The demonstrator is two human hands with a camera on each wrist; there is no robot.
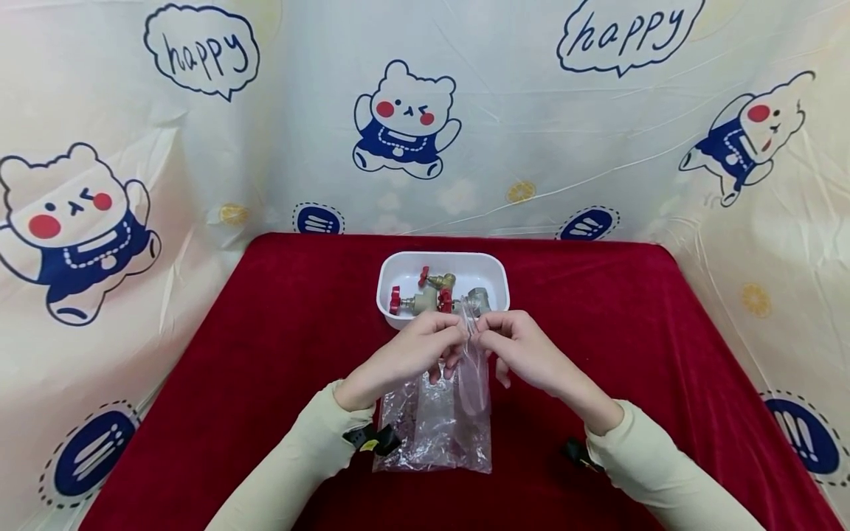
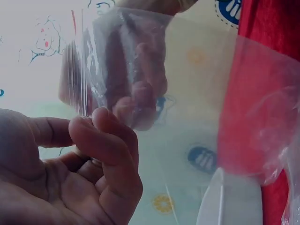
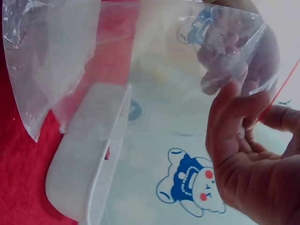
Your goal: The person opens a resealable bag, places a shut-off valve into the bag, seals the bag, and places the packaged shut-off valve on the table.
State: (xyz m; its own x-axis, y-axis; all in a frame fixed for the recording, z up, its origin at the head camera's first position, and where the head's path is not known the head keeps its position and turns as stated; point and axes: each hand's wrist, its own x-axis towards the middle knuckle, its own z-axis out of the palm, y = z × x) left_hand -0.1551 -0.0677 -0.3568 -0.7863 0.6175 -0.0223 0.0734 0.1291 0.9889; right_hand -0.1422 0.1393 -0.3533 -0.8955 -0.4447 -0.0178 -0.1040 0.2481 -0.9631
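A clear zip bag [image 1: 473, 376] hangs from both hands, just in front of the white tray. My left hand [image 1: 425, 345] pinches its top edge between thumb and fingertips; the zip strip [image 2: 83, 70] shows in the left wrist view. Opposite it, my right hand [image 1: 524, 350] pinches the same edge, near a thin red line [image 3: 283, 89]. Crinkled clear plastic [image 1: 432, 435] spreads below the hands; whether it belongs to the same bag I cannot tell.
Beyond the hands stands the white tray [image 1: 494, 267], holding several metal valves [image 1: 425, 300] with red handles and a grey fitting [image 1: 479, 299], partly hidden by plastic. Red cloth [image 1: 299, 354] covers the table. Printed curtains [image 1: 491, 147] close off the back and sides.
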